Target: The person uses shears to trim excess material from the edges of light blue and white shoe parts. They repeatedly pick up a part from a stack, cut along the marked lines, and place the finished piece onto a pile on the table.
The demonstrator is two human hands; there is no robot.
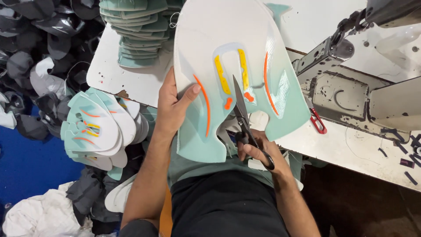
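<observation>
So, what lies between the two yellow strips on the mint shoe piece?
In the head view, the scissors' blade tip lies between the yellow strips, over the shoe piece.

mint-and-white shoe upper (237, 39) with orange, yellow stripes, black scissors (244, 120)

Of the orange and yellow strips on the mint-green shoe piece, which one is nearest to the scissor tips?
The right yellow strip is nearest: the black scissors point up just beside its lower end, closer than the left yellow strip or the outer orange curves.
</observation>
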